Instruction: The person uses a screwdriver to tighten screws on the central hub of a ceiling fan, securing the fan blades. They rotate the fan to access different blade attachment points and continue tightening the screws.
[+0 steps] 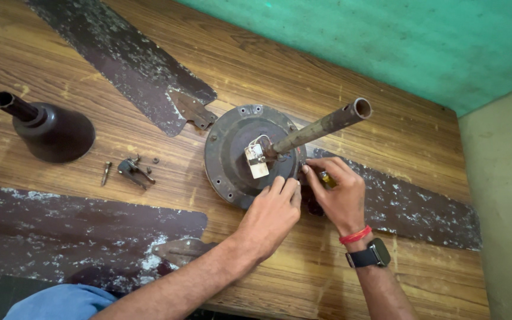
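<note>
A round, dark, worn ceiling fan motor housing [229, 151] lies on a wooden table [303, 65], with a rusty down rod [327, 124] sticking up from its middle and a small white block with wires [256, 160] beside the rod. My left hand [274, 216] rests on the housing's near right rim, fingers curled against it. My right hand [339, 195] is just to its right, pinching a small yellow-handled tool [327, 178] at the rim. A fan blade [422, 207] still reaches out to the right under that hand.
Two loose, flaking brown fan blades lie on the table, one at the top left [125, 59], one at the lower left [66, 237]. A dark bell-shaped canopy cover [51, 130] stands at the left. Small screws and a metal bracket [133, 170] lie between it and the motor. A green wall [386, 35] runs behind.
</note>
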